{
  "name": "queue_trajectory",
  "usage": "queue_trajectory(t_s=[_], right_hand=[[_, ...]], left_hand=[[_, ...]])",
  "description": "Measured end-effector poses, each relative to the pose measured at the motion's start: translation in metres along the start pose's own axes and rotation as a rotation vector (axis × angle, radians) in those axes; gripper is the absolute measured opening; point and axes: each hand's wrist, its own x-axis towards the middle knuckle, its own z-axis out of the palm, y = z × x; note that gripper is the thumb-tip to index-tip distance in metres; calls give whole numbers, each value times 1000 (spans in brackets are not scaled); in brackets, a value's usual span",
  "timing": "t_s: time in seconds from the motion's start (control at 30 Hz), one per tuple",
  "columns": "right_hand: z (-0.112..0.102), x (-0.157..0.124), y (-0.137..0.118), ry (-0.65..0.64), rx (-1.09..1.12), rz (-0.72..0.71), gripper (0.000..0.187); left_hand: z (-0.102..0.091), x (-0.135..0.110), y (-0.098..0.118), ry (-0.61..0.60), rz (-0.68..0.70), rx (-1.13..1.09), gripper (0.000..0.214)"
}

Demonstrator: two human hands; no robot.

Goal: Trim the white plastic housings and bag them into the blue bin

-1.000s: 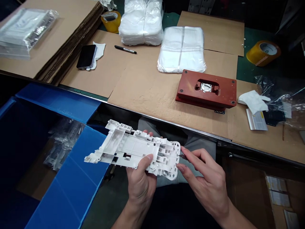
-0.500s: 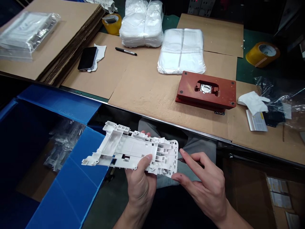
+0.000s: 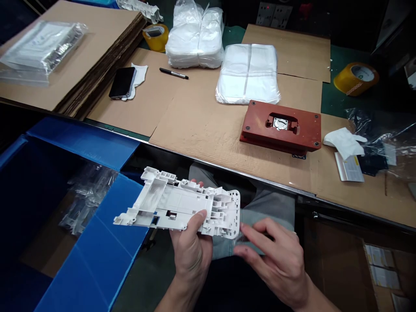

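From the head view: clamping a flat, white, moulded plastic panel point(image 3: 182, 203) between the thumb and fingers of the left hand point(image 3: 191, 240), left of centre in the lower half of the frame. Hovering with the right hand point(image 3: 281, 260) at lower right of centre, just beside the panel's rounded, perforated end, parting the thumb and index fingertips; not showing clearly enough to tell of any grip on something small. Facing a brown, cardboard-covered surface point(image 3: 195, 117) across the upper half. Seeing on it a rectangular red block point(image 3: 255, 123) right of centre, a flat, white, plastic-wrapped stack point(image 3: 238, 76) at upper centre, and a black phone point(image 3: 121, 82) at upper left. Showing, at lower left, an open blue box point(image 3: 87, 247) containing crumpled clear plastic point(image 3: 86, 199).
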Motion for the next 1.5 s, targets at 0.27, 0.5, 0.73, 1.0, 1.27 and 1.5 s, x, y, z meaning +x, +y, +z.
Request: queue_trajectory(t_s=[0.27,0.5,0.73,1.0,1.27,1.5], right_hand=[[-39,7,45,-43,-89,259,37],[-75,55,48,-266,-436,-277,37],[-75,88,36,-595,-476,-509,38],[-75,89,35,-653,-496,-489,43],[-76,90,33,-672,-501,-482,43],[-76,89,38,-699,-447,-415,40]], left_hand=[[-10,16,19,-312,-424,-143,56],[-16,3,24,-578,-1161,-48,68],[-17,-6,25,-734,-1235,136,104],[-27,-2,15,-738,-1332,28,121],[-30,-1,12,-719,-1359,-32,118],[-30,-2,9,-740,-1368,-105,112]])
